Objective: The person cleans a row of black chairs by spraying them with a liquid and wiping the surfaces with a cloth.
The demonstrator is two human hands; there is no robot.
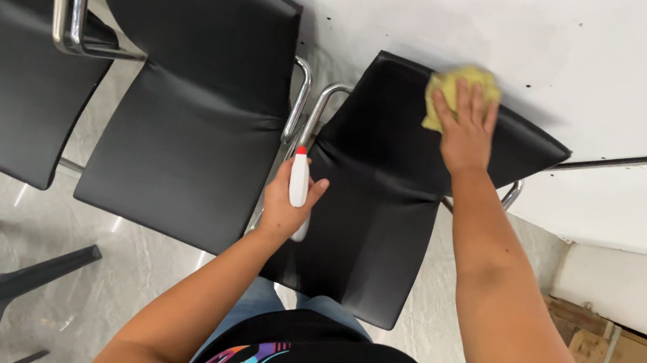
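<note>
My right hand [466, 127] is pressing a yellow cloth [457, 90] flat, fingers spread, against the top of the black chair back [401, 133], by the white wall [541, 34]; my left hand [288, 202] is gripping a white spray bottle [299, 186], red-capped, probably upright, over the seat
</note>
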